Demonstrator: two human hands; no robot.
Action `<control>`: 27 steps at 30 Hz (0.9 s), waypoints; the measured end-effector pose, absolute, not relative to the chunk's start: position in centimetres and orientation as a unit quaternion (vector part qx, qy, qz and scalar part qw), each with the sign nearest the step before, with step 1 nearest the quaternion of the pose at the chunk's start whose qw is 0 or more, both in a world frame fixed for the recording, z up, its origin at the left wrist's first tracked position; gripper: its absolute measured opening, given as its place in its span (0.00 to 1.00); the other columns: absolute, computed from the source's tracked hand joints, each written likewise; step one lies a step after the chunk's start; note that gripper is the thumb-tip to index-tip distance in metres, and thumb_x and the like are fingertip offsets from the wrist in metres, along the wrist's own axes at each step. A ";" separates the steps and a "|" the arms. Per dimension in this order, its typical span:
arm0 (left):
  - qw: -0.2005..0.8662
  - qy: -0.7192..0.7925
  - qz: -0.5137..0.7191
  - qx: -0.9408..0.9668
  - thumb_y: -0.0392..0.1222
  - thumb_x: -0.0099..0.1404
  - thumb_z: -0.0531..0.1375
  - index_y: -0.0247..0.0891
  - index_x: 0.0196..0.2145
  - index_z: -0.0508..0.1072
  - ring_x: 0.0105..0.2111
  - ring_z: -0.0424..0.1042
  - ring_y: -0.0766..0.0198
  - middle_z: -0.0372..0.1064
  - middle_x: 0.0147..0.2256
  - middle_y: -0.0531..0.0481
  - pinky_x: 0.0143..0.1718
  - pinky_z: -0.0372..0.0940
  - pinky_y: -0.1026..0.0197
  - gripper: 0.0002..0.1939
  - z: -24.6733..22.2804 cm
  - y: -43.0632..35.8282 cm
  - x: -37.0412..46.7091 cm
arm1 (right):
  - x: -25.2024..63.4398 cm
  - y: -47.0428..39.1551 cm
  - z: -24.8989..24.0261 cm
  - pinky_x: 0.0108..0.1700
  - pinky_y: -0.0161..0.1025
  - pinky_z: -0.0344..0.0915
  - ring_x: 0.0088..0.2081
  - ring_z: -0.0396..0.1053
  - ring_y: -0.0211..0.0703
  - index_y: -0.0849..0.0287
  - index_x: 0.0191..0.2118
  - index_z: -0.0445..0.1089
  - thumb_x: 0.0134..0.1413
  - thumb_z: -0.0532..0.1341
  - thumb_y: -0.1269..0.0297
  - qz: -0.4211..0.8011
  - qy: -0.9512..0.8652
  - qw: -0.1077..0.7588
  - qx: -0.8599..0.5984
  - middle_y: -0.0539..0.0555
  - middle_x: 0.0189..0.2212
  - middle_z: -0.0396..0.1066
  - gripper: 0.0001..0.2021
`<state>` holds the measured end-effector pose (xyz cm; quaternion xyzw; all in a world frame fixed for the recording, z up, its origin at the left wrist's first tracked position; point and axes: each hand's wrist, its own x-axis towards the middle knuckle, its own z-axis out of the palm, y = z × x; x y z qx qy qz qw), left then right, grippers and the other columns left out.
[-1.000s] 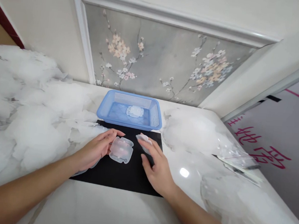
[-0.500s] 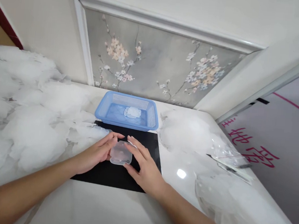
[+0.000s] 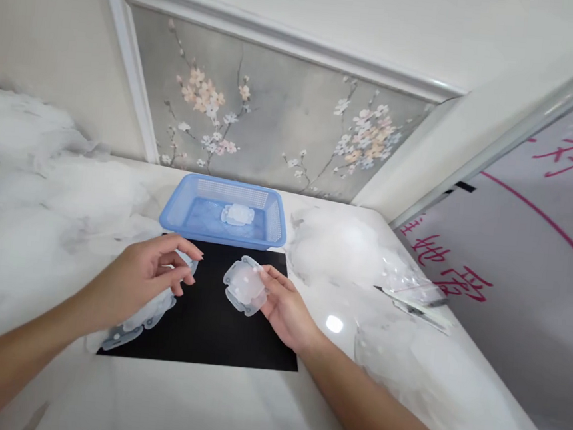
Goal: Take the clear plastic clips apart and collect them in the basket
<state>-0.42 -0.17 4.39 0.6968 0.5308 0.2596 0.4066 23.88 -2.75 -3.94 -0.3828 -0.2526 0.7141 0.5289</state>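
Note:
Pinched at its right edge by my right hand [image 3: 290,312] is a translucent plastic snap lid [image 3: 245,285] with rounded side flaps. It is held above a black mat [image 3: 225,340]. My left hand [image 3: 148,273] hovers over the mat's left side, fingers loosely bent and apart, holding nothing. Under and beside that hand are more translucent flapped lids [image 3: 143,319], partly covered by it. Beyond the mat stands a blue plastic basket [image 3: 219,238], with a few similar whitish lids [image 3: 238,215] lying inside.
Heaps of whitish translucent plastic pieces [image 3: 29,232] spread over the left of the white marbled table [image 3: 189,407]. Bagged white items [image 3: 338,246] lie to the right, near a thin pen-like or knife-like tool [image 3: 413,308]. A framed floral panel [image 3: 276,107] is on the wall behind.
Both hands were around the lid; now my left hand has let go and moved left. My right hand has tilted the lid, and its flaps show spread out. The view has shifted slightly right.

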 end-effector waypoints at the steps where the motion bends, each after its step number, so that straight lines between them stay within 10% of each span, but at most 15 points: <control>1: 0.422 0.536 0.251 0.687 0.56 0.61 0.61 0.45 0.39 0.76 0.28 0.75 0.56 0.76 0.32 0.49 0.35 0.69 0.55 0.15 4.8 -0.1 -0.7 | 23.9 -2.7 -3.9 0.37 0.35 0.69 0.31 0.68 0.38 0.56 0.31 0.71 0.47 0.72 0.55 0.716 -0.249 0.528 -0.382 0.48 0.29 0.69 0.13; 7: 0.215 0.546 0.189 0.788 0.57 0.55 0.64 0.46 0.41 0.77 0.49 0.70 0.43 0.75 0.45 0.45 0.50 0.61 0.50 0.19 3.9 0.7 -2.5 | 24.0 -3.1 -4.1 0.30 0.34 0.67 0.28 0.67 0.37 0.54 0.32 0.67 0.43 0.72 0.64 0.697 -0.283 0.542 -0.376 0.46 0.27 0.69 0.13; 16: 0.171 0.486 0.224 0.827 0.43 0.64 0.57 0.44 0.26 0.68 0.34 0.66 0.50 0.65 0.28 0.47 0.34 0.59 0.54 0.09 0.1 -0.8 0.1 | 24.1 -3.5 -4.4 0.22 0.34 0.46 0.18 0.44 0.33 0.55 0.36 0.71 0.49 0.58 0.66 0.665 -0.405 0.531 -0.334 0.43 0.18 0.57 0.08; 22: 0.239 0.349 0.186 0.887 0.44 0.66 0.59 0.43 0.36 0.75 0.43 0.71 0.51 0.75 0.41 0.44 0.44 0.67 0.53 0.06 -1.0 -3.2 2.2 | 24.0 -4.5 -3.3 0.26 0.36 0.56 0.23 0.56 0.34 0.53 0.44 0.71 0.58 0.58 0.60 0.527 -0.601 0.445 -0.404 0.49 0.33 0.66 0.11; 27: 0.229 0.382 0.276 0.852 0.42 0.72 0.51 0.44 0.39 0.74 0.32 0.73 0.62 0.76 0.41 0.47 0.34 0.68 0.60 0.12 0.4 -3.4 1.4 | 24.1 -4.7 -3.5 0.38 0.43 0.67 0.37 0.70 0.47 0.52 0.42 0.73 0.55 0.63 0.62 0.321 -0.717 0.379 -0.489 0.53 0.37 0.68 0.08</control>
